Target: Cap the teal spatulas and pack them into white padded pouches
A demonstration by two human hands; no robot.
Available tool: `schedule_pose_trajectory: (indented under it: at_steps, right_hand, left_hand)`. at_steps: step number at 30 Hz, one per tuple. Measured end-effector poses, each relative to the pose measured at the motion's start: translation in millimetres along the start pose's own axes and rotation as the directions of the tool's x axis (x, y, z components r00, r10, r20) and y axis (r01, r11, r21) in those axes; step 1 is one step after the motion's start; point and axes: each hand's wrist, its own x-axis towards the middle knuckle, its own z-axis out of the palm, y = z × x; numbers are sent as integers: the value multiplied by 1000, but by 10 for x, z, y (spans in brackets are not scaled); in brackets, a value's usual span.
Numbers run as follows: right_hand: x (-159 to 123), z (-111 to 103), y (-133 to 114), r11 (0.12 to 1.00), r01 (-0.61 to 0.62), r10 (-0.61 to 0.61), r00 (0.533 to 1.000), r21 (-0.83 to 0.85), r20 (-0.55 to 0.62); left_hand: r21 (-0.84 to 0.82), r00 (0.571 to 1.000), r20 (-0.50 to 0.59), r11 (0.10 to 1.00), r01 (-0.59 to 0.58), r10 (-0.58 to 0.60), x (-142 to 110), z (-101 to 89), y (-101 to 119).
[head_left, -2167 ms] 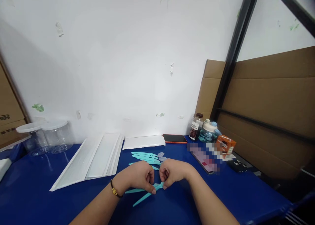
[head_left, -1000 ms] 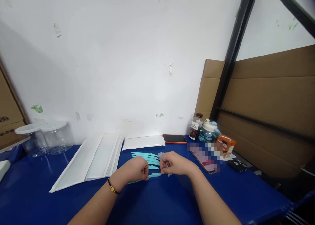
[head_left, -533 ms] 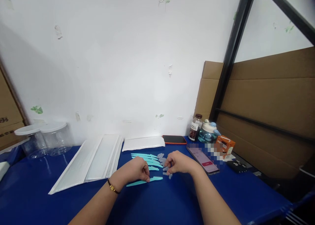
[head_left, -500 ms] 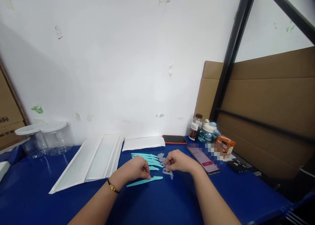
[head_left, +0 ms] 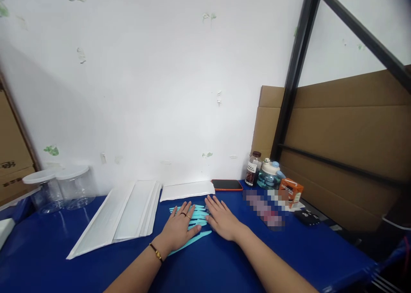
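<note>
Hands, two: both lie flat with fingers extended, neither grasping anything. The left hand [head_left: 178, 231], with one bracelet [head_left: 156, 253] at its wrist, spreads over the turquoise strips; the right hand [head_left: 223, 222] rests just beside their right-hand ends.
Turquoise strips, several: they lie in a row, roughly parallel to the far edge of the table [head_left: 205, 276]; the left hand covers part of the row, so I cannot give an exact count. One strip [head_left: 199, 240] lies nearest the front, its left portion running beneath that hand.
White mailers, one stack and one single: the overlapping stack [head_left: 128, 216] fans out left of the hands, its number uncertain from where I stand; the single mailer [head_left: 188, 191] lies along the far edge.
Jars, two: clear, white-lidded jars [head_left: 75, 192] stand upright near the far left corner.
Phone, one: an orange-rimmed phone [head_left: 227, 184] lies dark beside the single mailer.
Far right corner, four objects: one brown-capped bottle [head_left: 252, 173], one drinking bottle [head_left: 269, 176], one orange box [head_left: 290, 193] and one small black item [head_left: 306, 217] towards the right edge.
Blurred patch, one: pinkish, right of the right hand, its detail unreadable.
</note>
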Motion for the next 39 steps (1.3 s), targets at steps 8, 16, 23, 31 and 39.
schedule_pose_trajectory:
  at_steps: [8, 16, 23, 31, 39]
  right_hand:
    - [24, 192, 93, 981, -190, 186, 979, -43, -89]
    - [380, -241, 386, 999, -19, 32, 955, 48, -296]
    - [553, -133, 537, 995, -52, 73, 962, 86, -261]
    - [508, -86, 488, 987, -27, 60, 976, 157, -211]
    - [616, 82, 521, 812, 47, 105, 969, 582, -224]
  left_hand:
    - [-33, 1000, -12, 999, -13, 13, -351, -1, 125]
    - [-214, 974, -118, 963, 167, -195, -2, -319, -61]
    - [-287, 986, 14, 944, 163, -166, 265, -197, -307]
    - [-312, 970, -9, 922, 228, -243, 238, -186, -285]
    - [-444, 965, -164, 889, 112, -203, 229, -130, -341]
